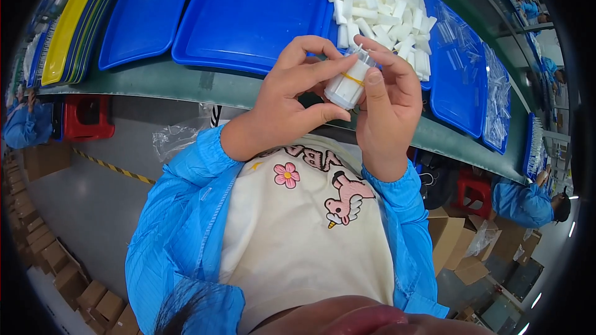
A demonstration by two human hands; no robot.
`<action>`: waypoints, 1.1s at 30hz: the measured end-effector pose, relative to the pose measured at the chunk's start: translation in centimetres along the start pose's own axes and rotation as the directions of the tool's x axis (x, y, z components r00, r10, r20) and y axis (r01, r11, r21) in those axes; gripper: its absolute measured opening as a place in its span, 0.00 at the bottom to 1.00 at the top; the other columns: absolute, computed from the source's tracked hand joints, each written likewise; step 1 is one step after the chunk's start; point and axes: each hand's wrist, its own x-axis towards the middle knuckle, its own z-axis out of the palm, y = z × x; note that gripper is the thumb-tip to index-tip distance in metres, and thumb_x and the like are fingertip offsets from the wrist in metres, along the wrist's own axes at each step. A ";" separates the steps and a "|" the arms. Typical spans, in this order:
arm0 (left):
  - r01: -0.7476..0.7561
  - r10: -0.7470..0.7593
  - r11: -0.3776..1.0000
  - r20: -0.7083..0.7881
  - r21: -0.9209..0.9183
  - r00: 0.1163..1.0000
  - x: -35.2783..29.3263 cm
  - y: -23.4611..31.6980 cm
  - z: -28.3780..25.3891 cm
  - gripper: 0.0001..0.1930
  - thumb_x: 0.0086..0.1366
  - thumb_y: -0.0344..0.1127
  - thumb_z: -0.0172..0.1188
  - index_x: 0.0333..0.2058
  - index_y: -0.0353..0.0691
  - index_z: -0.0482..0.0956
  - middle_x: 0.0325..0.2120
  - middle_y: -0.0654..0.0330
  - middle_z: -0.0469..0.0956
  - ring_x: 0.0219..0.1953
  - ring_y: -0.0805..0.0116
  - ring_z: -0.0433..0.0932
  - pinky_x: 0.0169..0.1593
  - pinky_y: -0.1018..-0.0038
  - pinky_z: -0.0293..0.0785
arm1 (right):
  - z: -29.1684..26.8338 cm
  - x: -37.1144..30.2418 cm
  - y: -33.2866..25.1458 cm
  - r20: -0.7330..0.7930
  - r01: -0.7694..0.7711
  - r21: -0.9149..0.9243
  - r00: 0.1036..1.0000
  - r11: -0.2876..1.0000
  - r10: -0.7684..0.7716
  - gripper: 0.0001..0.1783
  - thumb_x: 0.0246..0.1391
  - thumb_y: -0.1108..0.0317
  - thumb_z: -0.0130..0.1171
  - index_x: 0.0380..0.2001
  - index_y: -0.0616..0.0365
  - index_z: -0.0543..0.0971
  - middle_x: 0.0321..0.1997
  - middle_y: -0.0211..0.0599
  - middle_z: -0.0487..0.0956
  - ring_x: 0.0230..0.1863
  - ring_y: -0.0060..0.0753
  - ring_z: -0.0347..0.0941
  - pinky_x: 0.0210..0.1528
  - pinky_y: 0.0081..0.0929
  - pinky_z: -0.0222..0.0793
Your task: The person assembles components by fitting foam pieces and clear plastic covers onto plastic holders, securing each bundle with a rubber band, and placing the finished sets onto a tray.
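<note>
One clear cylinder [345, 91], tilted, between left grip [287, 90] and right grip [392, 102]

A yellow-banded, clear-and-white cylinder [345, 90] tilts between the left hand [292, 87] and right hand [392, 100].

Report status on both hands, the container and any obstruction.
Left hand and right hand gripping clear container. Container tilted, yellow band around it. No obstruction seen.
</note>
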 end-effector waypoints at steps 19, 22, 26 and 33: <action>-0.101 0.106 0.988 -0.039 0.119 0.994 -0.5 -0.3 -0.6 0.28 0.46 0.35 0.74 0.50 0.41 0.79 0.47 0.57 0.67 0.42 0.68 0.72 0.39 0.76 0.78 | 1.7 -0.6 0.7 -0.094 -0.034 0.115 0.994 0.993 0.045 0.08 0.63 0.74 0.50 0.44 0.64 0.71 0.56 0.57 0.72 0.54 0.34 0.72 0.53 0.31 0.72; -0.081 0.087 0.988 -0.044 0.128 0.995 -0.4 -0.2 -0.7 0.28 0.46 0.35 0.74 0.49 0.41 0.80 0.47 0.57 0.68 0.42 0.68 0.72 0.38 0.75 0.77 | 1.9 -0.5 0.8 -0.113 -0.031 0.133 0.993 0.991 0.047 0.08 0.63 0.75 0.50 0.44 0.64 0.71 0.55 0.56 0.72 0.54 0.34 0.72 0.53 0.30 0.71; -0.079 0.085 0.985 -0.035 0.150 0.996 -0.2 0.0 -0.9 0.28 0.45 0.34 0.74 0.49 0.40 0.80 0.46 0.57 0.68 0.41 0.68 0.73 0.39 0.75 0.77 | 1.8 -0.4 1.1 -0.102 -0.015 0.123 0.994 0.992 0.028 0.08 0.63 0.75 0.50 0.44 0.64 0.71 0.55 0.56 0.72 0.53 0.33 0.72 0.53 0.29 0.71; -0.015 0.017 0.997 -0.022 0.081 1.000 0.1 -0.2 -0.6 0.34 0.47 0.34 0.74 0.55 0.41 0.75 0.48 0.57 0.67 0.44 0.68 0.72 0.41 0.75 0.76 | 1.5 -0.1 0.8 -0.076 -0.111 0.249 0.988 0.962 0.134 0.09 0.65 0.72 0.48 0.46 0.63 0.70 0.58 0.54 0.71 0.54 0.33 0.72 0.53 0.31 0.73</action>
